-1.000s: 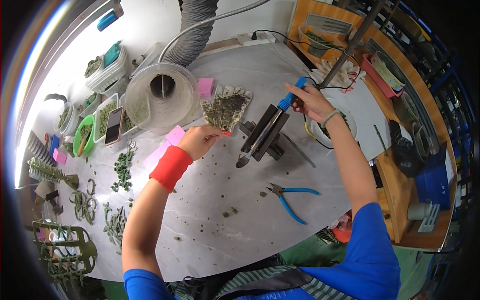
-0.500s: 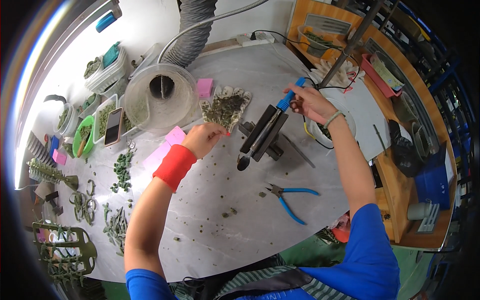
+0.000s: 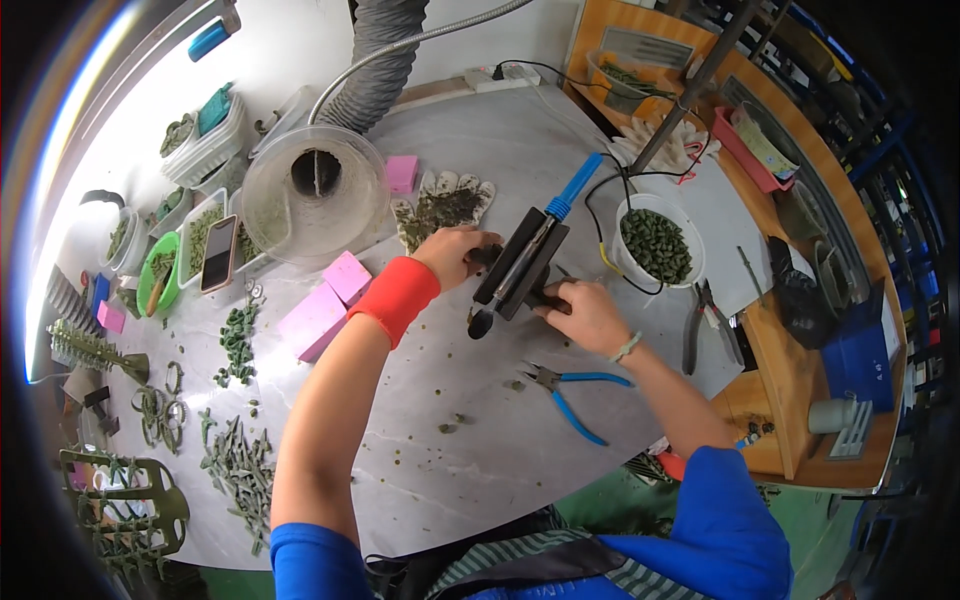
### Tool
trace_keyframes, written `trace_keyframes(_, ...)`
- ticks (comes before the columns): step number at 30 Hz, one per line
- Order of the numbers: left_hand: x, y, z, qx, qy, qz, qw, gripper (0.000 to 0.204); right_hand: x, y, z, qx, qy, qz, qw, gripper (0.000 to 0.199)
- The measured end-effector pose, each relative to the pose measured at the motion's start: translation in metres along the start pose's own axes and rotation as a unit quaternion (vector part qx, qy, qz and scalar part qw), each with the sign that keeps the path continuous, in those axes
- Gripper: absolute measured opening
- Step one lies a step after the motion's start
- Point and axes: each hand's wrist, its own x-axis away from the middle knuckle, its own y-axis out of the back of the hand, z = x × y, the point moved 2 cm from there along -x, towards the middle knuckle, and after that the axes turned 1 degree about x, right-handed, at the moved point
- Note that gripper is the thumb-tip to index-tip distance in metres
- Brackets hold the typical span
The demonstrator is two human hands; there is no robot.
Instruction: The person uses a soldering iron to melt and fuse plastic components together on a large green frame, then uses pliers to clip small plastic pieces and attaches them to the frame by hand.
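In front of me a black stand (image 3: pixel 514 277) with two parallel plates cradles a blue-handled iron (image 3: pixel 575 185). A cable runs from the iron's handle, and its dark spoon-shaped tip (image 3: pixel 480 323) sticks out at the near end. My left hand (image 3: pixel 455 254), below a red wristband, is closed on a dark part at the stand's left side. On the right side, my right hand (image 3: pixel 587 316) has its fingers curled on the stand's lower part. What the fingertips press on is partly hidden. A soiled white glove (image 3: pixel 450 203) lies just beyond my left hand.
Blue-handled pliers (image 3: pixel 570 385) lie nearer me. A white bowl of green pieces (image 3: pixel 655 245) and dark pliers (image 3: pixel 703 330) are right. Leftward are pink blocks (image 3: pixel 320 310), a clear tub with a duct opening (image 3: pixel 275 195), a phone (image 3: pixel 220 255) and piles of green pieces (image 3: pixel 240 470).
My right hand has left the iron's blue handle and come down to the stand's right side. My left hand has moved right, from beside the glove to the stand. The bowl is now uncovered.
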Motion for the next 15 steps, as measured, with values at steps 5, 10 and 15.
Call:
trace_keyframes(5,0.010,0.003,-0.002,-0.033,0.013,0.027,0.999,0.045,0.004,0.001,0.002,0.118,0.100,-0.011,0.988,0.027)
trace_keyframes(10,0.064,0.012,-0.018,-0.051,0.038,0.046,0.997,0.038,0.006,-0.002,0.009,0.100,0.176,0.054,0.978,0.024)
trace_keyframes(15,0.117,0.030,-0.027,-0.049,0.123,0.029,0.991,0.037,-0.006,-0.025,0.032,0.079,0.266,0.085,0.957,0.022)
